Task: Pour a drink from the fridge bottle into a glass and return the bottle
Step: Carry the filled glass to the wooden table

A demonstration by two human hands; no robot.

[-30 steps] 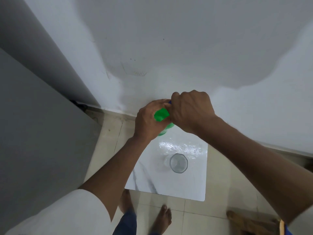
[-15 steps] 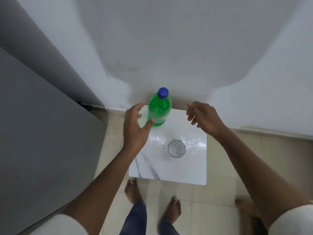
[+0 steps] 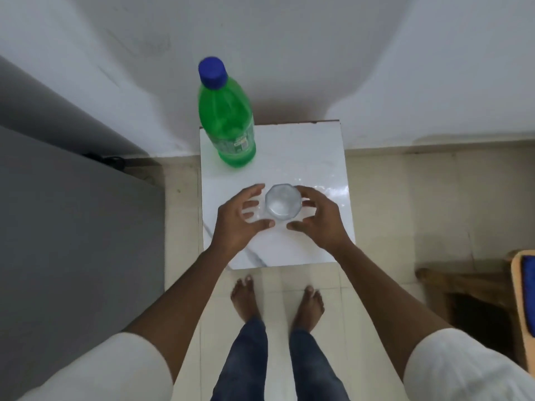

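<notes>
At the centre of the frame a small white table with a glossy, grey-veined marble-like top is seen from above, set against a pale wall. On its far left corner a green plastic bottle stands upright, its blue cap screwed on and a label partly visible low on its side. Nearer the middle of the table a clear glass with a faceted, many-sided rim is placed, well apart from the bottle. The left hand and the right hand are spread open on either side of the glass, fingers curved towards it; nothing is gripped, and whether any fingertip touches the glass cannot be told. Nothing stands between the hands and the glass.

A large flat grey surface fills the left of the frame, its top cut off by the edge. Cream floor tiles are seen around the table. Two bare feet and blue jeans are visible at lower centre, white sleeves at the lower corners. At the right edge a wooden piece of furniture with a blue pad is cut off and hard to identify. Whether the glass holds liquid cannot be made out.
</notes>
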